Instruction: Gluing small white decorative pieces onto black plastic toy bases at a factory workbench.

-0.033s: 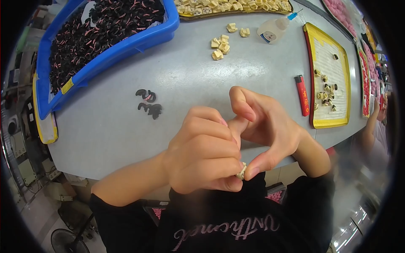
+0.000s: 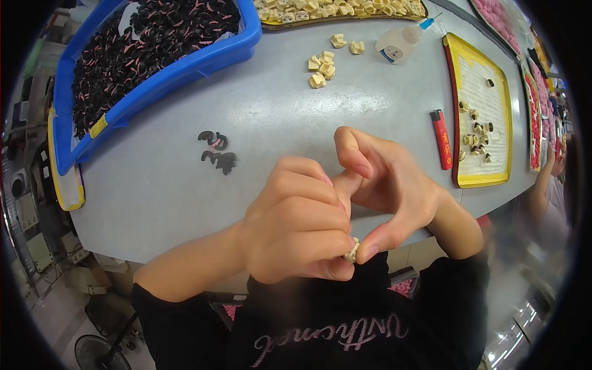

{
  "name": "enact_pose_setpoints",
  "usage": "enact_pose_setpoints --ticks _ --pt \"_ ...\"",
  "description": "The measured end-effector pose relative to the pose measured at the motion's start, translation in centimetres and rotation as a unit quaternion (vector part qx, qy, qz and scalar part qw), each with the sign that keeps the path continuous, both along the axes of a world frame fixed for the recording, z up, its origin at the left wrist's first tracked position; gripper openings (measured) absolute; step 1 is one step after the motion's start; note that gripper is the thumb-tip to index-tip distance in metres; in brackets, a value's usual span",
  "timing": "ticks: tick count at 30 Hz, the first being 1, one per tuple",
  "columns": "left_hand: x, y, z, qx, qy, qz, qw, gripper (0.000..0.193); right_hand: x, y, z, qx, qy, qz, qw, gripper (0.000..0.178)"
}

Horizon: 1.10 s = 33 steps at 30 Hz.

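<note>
A small cream-coloured moulded piece (image 2: 352, 251) is held up close to my body, above the near table edge. My left hand (image 2: 299, 219) is closed, pinching it between thumb and curled fingers. From the other side, the thumb of my right hand (image 2: 398, 185) presses against the piece. The right fingers bend round behind the left ones, and where their tips end is hidden. Most of the piece is covered by my fingers. On the table to the left lie wavy black pieces (image 2: 220, 162), one with a pink strip along it.
A blue bin (image 2: 216, 60) full of black-and-pink pieces stands far left. Several loose cream pieces (image 2: 317, 80) lie before a heaped tray (image 2: 296, 24). A squeeze bottle (image 2: 398, 46), a red lighter (image 2: 442, 140) and a yellow-rimmed tray (image 2: 484, 184) are to the right. Another person's arm (image 2: 542, 182) shows far right.
</note>
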<state>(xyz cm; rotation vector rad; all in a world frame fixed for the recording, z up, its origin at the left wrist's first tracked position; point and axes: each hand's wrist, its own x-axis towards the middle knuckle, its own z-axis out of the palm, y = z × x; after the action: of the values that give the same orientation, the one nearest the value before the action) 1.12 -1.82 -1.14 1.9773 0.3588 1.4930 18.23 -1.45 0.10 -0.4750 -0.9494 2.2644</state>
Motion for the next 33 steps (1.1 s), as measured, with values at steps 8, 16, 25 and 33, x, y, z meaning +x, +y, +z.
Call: enact_pose_setpoints --ticks 8,16,25,33 --pt "-0.3 1.0 0.9 -0.040 0.032 -0.008 0.999 0.019 -0.3 -0.1 -0.4 -0.040 0.033 -0.037 0.998 0.062" --pt "0.5 1.5 -0.7 -0.327 -0.061 -0.065 0.941 0.031 -0.3 0.1 -0.7 -0.147 0.008 -0.138 0.979 0.046" --pt "0.2 2.1 -0.5 -0.382 -0.052 -0.104 0.917 0.027 -0.5 -0.2 -1.2 -0.187 0.042 -0.180 0.965 0.033" --pt "-0.1 1.9 -0.5 -0.327 -0.007 -0.081 0.942 0.025 -0.8 -0.1 -0.8 -0.192 0.031 -0.148 0.970 0.040"
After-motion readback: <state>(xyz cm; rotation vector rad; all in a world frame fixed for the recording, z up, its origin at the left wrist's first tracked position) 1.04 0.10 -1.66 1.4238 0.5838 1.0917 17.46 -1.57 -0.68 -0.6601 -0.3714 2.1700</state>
